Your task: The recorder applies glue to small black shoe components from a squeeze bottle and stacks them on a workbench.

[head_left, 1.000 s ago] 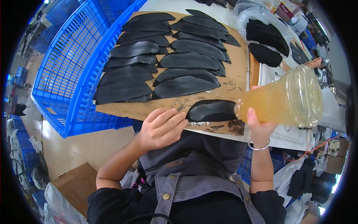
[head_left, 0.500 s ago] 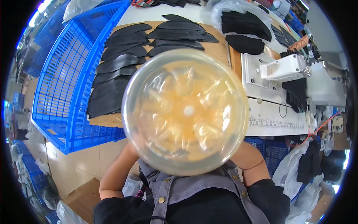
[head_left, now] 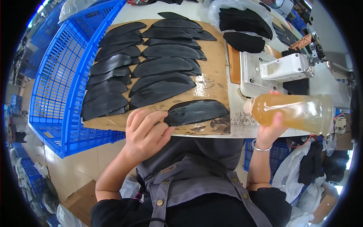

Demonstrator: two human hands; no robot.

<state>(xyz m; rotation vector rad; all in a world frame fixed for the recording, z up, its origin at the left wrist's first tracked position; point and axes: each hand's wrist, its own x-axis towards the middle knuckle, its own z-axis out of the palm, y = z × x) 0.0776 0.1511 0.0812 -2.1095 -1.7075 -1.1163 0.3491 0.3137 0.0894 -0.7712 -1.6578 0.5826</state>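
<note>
Your right hand clasps an amber-filled clear plastic bottle, frame right. Your half-curled left hand meets a black half-moon sheet; pinching unclear.

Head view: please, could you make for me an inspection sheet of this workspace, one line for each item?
Surface: brown board on white table; dark stains near the board's front edge.
Job's things: black piece at the front; bottle of yellowish liquid, tipped sideways; overlapping black pieces behind.
Clutter: plastic bag, far side.
Hands: left hand at the front piece's left end, grip unclear; right hand holds the bottle.
Cables: black cord, lower edge.
Surroundings: blue basket, left; white machine, right.
</note>
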